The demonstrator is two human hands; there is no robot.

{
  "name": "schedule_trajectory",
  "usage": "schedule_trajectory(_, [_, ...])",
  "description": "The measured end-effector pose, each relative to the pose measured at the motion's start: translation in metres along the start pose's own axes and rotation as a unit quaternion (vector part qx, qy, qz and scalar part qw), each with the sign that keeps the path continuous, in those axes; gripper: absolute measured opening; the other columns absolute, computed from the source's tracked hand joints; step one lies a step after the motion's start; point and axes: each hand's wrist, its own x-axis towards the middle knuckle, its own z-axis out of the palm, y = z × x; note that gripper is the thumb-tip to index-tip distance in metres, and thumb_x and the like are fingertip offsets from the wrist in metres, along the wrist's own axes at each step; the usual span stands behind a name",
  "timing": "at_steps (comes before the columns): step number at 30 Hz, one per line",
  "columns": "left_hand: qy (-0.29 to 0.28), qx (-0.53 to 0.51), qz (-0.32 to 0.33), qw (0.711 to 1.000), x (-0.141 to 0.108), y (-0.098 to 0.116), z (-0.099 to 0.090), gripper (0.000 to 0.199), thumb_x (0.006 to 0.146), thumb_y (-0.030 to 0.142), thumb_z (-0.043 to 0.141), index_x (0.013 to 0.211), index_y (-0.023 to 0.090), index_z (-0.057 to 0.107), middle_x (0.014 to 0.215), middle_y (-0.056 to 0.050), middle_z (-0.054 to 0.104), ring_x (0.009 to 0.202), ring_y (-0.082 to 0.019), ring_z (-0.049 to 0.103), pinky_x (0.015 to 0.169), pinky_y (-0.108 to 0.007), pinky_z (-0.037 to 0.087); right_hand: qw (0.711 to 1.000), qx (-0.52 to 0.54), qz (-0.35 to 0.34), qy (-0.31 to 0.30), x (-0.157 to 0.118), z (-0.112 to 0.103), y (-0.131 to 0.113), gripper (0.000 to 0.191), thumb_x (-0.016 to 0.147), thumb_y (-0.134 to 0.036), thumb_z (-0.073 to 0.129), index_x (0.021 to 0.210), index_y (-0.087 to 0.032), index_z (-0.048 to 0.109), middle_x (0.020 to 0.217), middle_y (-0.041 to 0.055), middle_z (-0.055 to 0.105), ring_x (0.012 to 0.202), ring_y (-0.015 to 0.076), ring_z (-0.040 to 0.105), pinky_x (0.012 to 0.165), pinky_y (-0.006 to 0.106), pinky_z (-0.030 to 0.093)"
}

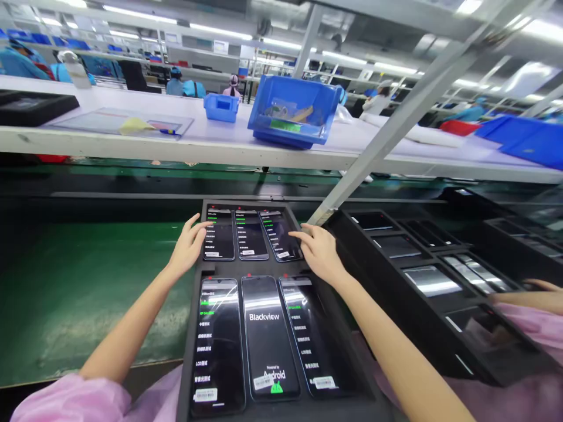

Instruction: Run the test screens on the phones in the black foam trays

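Note:
A black foam tray [224,268] in front of me holds two rows of three smartphones. On the left, my left hand [188,245] is at the tray's edge, fingers apart, its index finger reaching over the far-left phone [220,237]. Across from it, my right hand [323,255] points its index finger at the far-right phone [281,237]. Between these lies the far-middle phone [251,237]. Menu lists with green lines light most screens, including the near-left phone [224,346] and near-right phone [316,346]. The near-middle phone [269,346] displays a Blackview and Android logo.
More black trays with phones [396,275] stand to the right, beside another person's arm [528,298]. A slanted metal post [391,126] rises behind my right hand. Blue bins [294,108] sit on the white shelf [176,140]. Green belt surface [88,293] lies left.

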Motion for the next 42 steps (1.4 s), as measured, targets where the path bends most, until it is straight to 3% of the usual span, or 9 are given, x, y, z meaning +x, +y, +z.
schedule_trajectory(5, [-0.001,0.037,-0.023,0.999,0.013,0.000,0.012,0.047,0.091,0.044,0.025,0.110,0.021,0.061,0.142,-0.006,0.034,0.127,-0.024,0.039,0.102,-0.039,0.036,0.999,-0.031,0.001,-0.022,0.029,0.026,0.002,0.041,0.086,-0.022,0.031,0.113,-0.028,0.060,0.129,0.0093,0.047,0.120,0.0274,0.039,0.097,0.052,0.031])
schedule_trajectory(10, [0.011,0.061,-0.032,0.998,0.007,0.004,0.010,0.049,0.091,0.044,0.023,0.107,0.021,0.063,0.140,-0.006,0.038,0.123,-0.025,0.044,0.097,-0.038,0.041,0.997,-0.052,-0.017,-0.055,0.031,0.026,0.000,0.039,0.090,-0.029,0.030,0.116,-0.027,0.059,0.137,0.0099,0.038,0.128,0.0313,0.030,0.100,0.058,0.025])
schedule_trajectory(16, [0.019,0.057,-0.029,0.998,0.008,0.000,0.011,0.054,0.093,0.044,0.017,0.108,0.019,0.062,0.136,-0.009,0.042,0.124,-0.024,0.043,0.098,-0.038,0.040,0.990,-0.055,-0.095,-0.088,0.046,0.033,-0.030,0.040,0.093,-0.035,0.028,0.128,-0.033,0.048,0.139,0.0078,0.037,0.130,0.0258,0.029,0.105,0.050,0.023])
schedule_trajectory(19, [0.016,0.060,-0.023,0.998,0.008,-0.002,0.011,0.055,0.092,0.045,0.016,0.109,0.019,0.062,0.137,-0.009,0.041,0.125,-0.025,0.042,0.098,-0.039,0.039,0.988,-0.058,-0.110,-0.092,0.054,0.037,-0.039,0.039,0.093,-0.040,0.029,0.125,-0.033,0.050,0.139,0.0078,0.039,0.129,0.0275,0.031,0.103,0.052,0.023])
schedule_trajectory(25, [-0.039,0.078,-0.019,0.996,0.011,0.004,0.006,0.059,0.092,0.046,0.015,0.108,0.016,0.063,0.141,-0.009,0.036,0.126,-0.027,0.039,0.101,-0.039,0.036,0.992,-0.059,-0.091,-0.071,0.055,0.028,-0.034,0.043,0.093,-0.039,0.025,0.128,-0.028,0.048,0.138,0.0116,0.038,0.129,0.0294,0.031,0.103,0.053,0.024])
schedule_trajectory(29, [-0.055,0.090,-0.048,0.993,0.013,0.005,0.004,0.056,0.091,0.048,0.021,0.106,0.017,0.065,0.145,-0.009,0.029,0.130,-0.030,0.033,0.107,-0.043,0.028,0.996,-0.038,-0.064,-0.039,0.037,0.012,-0.025,0.045,0.094,-0.041,0.020,0.128,-0.030,0.047,0.136,0.0097,0.040,0.127,0.0279,0.033,0.100,0.053,0.029])
schedule_trajectory(32, [-0.026,0.016,-0.063,0.998,-0.001,0.003,0.006,0.054,0.091,0.046,0.021,0.121,0.017,0.054,0.146,-0.010,0.025,0.135,-0.028,0.024,0.109,-0.043,0.024,0.998,-0.005,-0.055,-0.019,0.008,-0.003,-0.022,0.046,0.094,-0.043,0.018,0.127,-0.032,0.047,0.133,0.0087,0.042,0.126,0.0263,0.035,0.100,0.053,0.030])
schedule_trajectory(37, [-0.068,-0.206,-0.144,0.966,-0.068,0.007,0.008,0.064,0.085,0.045,0.039,0.140,0.018,0.021,0.147,-0.011,0.025,0.134,-0.025,0.027,0.108,-0.039,0.029,0.996,0.039,-0.065,-0.046,-0.062,-0.019,-0.027,0.042,0.093,-0.042,0.022,0.125,-0.032,0.048,0.133,0.0076,0.043,0.125,0.0255,0.037,0.101,0.054,0.028])
schedule_trajectory(42, [-0.104,-0.299,-0.222,0.922,-0.122,0.025,0.000,0.076,0.077,0.034,0.047,0.142,0.024,0.010,0.150,-0.006,0.021,0.135,-0.025,0.023,0.109,-0.040,0.026,0.995,0.071,-0.061,-0.013,-0.111,-0.014,-0.028,0.035,0.091,-0.036,0.031,0.122,-0.029,0.047,0.128,0.0094,0.046,0.119,0.0276,0.042,0.098,0.054,0.031])
